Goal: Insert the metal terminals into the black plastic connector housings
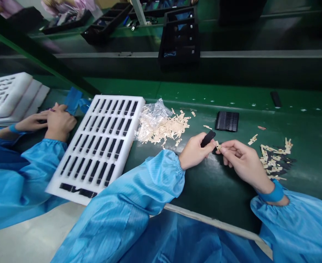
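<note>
My left hand (196,150) is closed on a slim black strip-shaped part (208,139), one end of which sticks up past the thumb. Right beside it, my right hand (240,157) pinches a small cream-coloured tab (218,146) against the lower end of that part. Whether the tab is joined to the strip I cannot tell. Beyond my hands lies a row of black strips (227,121) set side by side. A heap of loose cream tabs (171,128) spreads to the left, partly under a clear plastic bag (156,113). To the right is a mixed pile of cream and black pieces (276,159).
A white foam tray (135,146) with black strips in its slots stands at the left. Past it are a co-worker's hands (58,120) and stacked white foam trays (15,96). Black bins (179,40) line the back, and a single black strip (275,99) lies far right.
</note>
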The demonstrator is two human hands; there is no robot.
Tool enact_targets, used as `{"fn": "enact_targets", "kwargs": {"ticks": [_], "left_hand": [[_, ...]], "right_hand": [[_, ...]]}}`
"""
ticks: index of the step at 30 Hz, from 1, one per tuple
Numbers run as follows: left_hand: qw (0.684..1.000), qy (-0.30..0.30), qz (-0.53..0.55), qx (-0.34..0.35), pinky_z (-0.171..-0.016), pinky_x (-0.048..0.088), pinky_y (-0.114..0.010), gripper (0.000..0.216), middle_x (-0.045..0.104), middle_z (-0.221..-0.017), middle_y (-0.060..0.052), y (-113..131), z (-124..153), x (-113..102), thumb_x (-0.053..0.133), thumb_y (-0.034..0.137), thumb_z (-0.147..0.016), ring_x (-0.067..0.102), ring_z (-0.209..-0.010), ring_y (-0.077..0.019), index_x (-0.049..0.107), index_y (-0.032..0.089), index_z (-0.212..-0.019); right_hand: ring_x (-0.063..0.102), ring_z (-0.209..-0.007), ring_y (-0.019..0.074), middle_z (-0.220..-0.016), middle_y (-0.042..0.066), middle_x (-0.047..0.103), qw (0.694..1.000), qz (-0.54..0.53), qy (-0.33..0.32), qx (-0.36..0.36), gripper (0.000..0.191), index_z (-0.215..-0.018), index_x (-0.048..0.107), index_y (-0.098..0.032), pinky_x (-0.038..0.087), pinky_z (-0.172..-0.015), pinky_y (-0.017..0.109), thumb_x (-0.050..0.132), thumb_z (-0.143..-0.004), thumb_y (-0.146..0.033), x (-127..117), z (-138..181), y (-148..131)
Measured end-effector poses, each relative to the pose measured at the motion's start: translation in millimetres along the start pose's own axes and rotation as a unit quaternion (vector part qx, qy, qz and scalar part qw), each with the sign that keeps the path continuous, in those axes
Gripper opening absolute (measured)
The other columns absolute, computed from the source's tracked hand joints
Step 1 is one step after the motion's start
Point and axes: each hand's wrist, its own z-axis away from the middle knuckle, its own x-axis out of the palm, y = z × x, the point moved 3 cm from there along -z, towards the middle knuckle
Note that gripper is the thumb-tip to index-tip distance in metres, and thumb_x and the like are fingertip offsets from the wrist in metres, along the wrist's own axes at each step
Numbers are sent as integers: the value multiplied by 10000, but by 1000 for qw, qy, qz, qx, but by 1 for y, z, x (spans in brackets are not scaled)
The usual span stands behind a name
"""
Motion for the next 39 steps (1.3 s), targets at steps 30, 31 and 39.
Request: {"fn": "enact_targets", "kwargs": {"ticks": [30, 31, 39], "left_hand": [[977, 18, -169, 128, -740, 472, -245, 236, 683, -845, -19, 11, -4, -22, 636, 366, -930, 624, -781, -144, 709, 183, -1060], [982, -15, -143, 120, -744, 476, -241, 245, 687, -852, -22, 10, -3, -17, 639, 384, -928, 631, -799, -145, 713, 174, -1031], [978, 15, -178, 106, -622, 413, -211, 226, 578, -671, 46, 3, -1, -13, 657, 392, -904, 513, -617, -88, 691, 172, -942]], "right_hand": [[591, -636, 152, -812, 29, 667, 977, 169, 72, -106, 151, -922, 662, -223, 457, -575, 289, 600, -991, -343, 6, 7, 5], [571, -628, 145, -810, 24, 651, 973, 182, 69, -122, 138, -909, 659, -222, 449, -569, 284, 597, -989, -316, 6, 7, 4], [538, -632, 123, -861, 12, 596, 957, 206, 145, -144, 92, -977, 655, -208, 448, -584, 277, 653, -962, -298, 1, 9, -2]]}}
